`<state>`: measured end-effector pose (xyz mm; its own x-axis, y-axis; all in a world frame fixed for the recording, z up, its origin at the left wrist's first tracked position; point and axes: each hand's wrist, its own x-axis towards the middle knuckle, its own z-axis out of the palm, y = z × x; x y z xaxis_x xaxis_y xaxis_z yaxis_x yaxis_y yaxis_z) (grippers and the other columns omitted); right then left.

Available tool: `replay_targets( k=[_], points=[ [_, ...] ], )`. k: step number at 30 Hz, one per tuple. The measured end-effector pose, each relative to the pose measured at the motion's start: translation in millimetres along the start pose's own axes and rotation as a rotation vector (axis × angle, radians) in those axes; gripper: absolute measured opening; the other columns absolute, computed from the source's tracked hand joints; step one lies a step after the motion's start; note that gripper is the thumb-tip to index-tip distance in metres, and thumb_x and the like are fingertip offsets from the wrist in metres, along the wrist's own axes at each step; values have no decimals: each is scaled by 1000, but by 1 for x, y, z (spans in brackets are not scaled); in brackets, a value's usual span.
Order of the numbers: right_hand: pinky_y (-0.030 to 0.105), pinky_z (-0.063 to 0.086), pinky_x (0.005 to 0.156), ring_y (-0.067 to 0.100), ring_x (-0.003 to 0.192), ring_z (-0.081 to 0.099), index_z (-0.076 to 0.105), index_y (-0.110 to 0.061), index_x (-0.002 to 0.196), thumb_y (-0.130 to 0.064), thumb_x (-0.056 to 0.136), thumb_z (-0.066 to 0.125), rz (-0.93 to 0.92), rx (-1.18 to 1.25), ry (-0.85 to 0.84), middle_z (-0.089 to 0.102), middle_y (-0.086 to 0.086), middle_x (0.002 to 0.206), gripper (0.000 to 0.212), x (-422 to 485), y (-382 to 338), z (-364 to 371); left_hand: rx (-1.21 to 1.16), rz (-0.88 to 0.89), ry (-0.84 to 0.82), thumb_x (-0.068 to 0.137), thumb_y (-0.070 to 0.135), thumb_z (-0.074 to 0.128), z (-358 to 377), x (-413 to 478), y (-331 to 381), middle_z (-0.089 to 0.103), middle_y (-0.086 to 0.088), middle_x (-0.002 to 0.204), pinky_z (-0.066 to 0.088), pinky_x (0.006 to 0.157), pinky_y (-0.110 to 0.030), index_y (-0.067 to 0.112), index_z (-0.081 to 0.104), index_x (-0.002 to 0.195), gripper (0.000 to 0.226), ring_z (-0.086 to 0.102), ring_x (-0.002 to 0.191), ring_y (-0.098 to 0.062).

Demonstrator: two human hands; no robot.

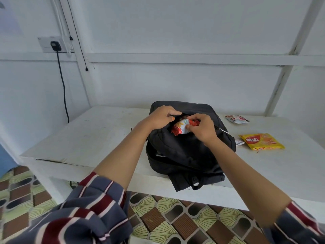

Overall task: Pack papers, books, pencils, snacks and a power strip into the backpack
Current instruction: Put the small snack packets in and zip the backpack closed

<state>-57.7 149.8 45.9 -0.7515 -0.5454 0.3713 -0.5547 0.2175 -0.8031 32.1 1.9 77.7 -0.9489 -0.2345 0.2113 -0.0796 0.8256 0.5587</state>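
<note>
- Desk [98, 138]: a white painted desk stood against the white wall and carried everything I was packing; its near edge ran across the patterned tile floor [175, 224].
- Backpack [186, 155]: the black backpack lay near the middle of the desk, its lower end overhanging the near edge, with a zipped opening parted near its upper end.
- My left hand [161, 116]: curled at the left rim of the opening, fingers bent inward and gripping the fabric edge of the backpack; the striped sleeve was pushed back to the elbow.
- My right hand [202, 128]: fingers and thumb were closed around the red-and-white snack packet [182, 127], which sat half inside the opening, its lower left end showing outside.
- Yellow wafer packet [262, 141]: it lay flat on the desk to the right of the backpack, apart from it.
- Small white wrapper [239, 142]: it lay between the backpack and the yellow wafer packet, just beside the latter; I could not tell what it was.
- Red-and-white pouch [236, 118]: it lay farther back on the desk, right of the backpack and well clear of both hands.
- Wall socket [52, 44]: a black plug sat in it at upper left, its cable hanging down behind the desk.
</note>
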Motion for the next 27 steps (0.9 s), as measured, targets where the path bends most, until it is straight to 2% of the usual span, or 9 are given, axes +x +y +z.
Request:
replay_targets(
  k=[3, 8, 11, 13, 16, 19, 22, 25, 27],
  points=[
    [22, 44, 81, 12, 91, 55, 66, -2, 103, 7, 76, 67, 44, 31, 2, 62, 5, 103, 28, 3, 1, -1, 9, -4, -9, 94, -1, 47, 0, 0, 0, 54, -6, 129, 38, 103, -27, 13, 57, 128, 39, 50, 119, -19],
    [24, 44, 79, 14, 91, 55, 66, -1, 102, 11, 76, 65, 90, 66, 12, 60, 5, 99, 29, 7, 5, -5, 7, -2, -12, 94, -1, 47, 2, 1, -2, 54, -6, 129, 35, 101, -23, 12, 56, 129, 39, 49, 120, -18],
    [31, 50, 81, 17, 91, 56, 64, 0, 104, 12, 77, 63, 140, 122, 5, 59, 6, 98, 30, 8, 4, -3, 2, -6, -16, 94, -1, 47, 2, 2, -3, 54, -5, 130, 34, 102, -22, 13, 56, 129, 39, 49, 121, -17],
    [37, 54, 81, 20, 93, 57, 62, 0, 106, 13, 79, 61, 209, 211, -27, 57, 7, 100, 30, 10, 2, -4, 4, -4, -22, 94, -1, 47, 1, 2, -4, 54, -5, 131, 35, 101, -21, 13, 56, 129, 39, 48, 121, -17],
    [38, 55, 77, 24, 96, 58, 61, -1, 105, 15, 80, 54, 315, 334, -111, 58, 9, 101, 30, 14, -3, -12, 5, 0, -30, 93, -2, 47, 0, 2, -4, 54, -5, 130, 34, 99, -19, 12, 56, 129, 39, 49, 120, -17],
    [33, 55, 72, 24, 94, 60, 62, -3, 104, 13, 81, 54, 342, 335, -160, 61, 12, 102, 29, 19, -3, -19, -1, 2, -38, 93, -2, 47, -1, 3, -4, 54, -4, 129, 34, 96, -17, 12, 56, 129, 39, 50, 118, -16],
    [27, 51, 71, 20, 87, 59, 64, -1, 101, 9, 77, 63, 207, 238, -98, 62, 9, 95, 26, 17, 1, -13, 3, 8, -35, 93, -2, 47, -2, 4, -2, 54, -5, 129, 34, 96, -16, 11, 56, 129, 39, 50, 118, -16],
    [3, 40, 69, 13, 84, 54, 68, -4, 100, 1, 74, 72, 13, 10, -6, 58, 3, 93, 27, 10, 5, 5, 3, 9, -28, 94, -1, 47, -5, 4, -1, 54, -4, 130, 34, 95, -16, 10, 56, 129, 38, 50, 119, -15],
    [-1, 35, 67, 11, 87, 48, 68, -6, 106, -3, 77, 71, -39, -60, 47, 47, 2, 100, 30, 5, 7, 19, 9, 8, -25, 94, -1, 48, -5, 5, 0, 54, -4, 130, 35, 96, -17, 10, 56, 129, 38, 50, 118, -15]
  ],
)
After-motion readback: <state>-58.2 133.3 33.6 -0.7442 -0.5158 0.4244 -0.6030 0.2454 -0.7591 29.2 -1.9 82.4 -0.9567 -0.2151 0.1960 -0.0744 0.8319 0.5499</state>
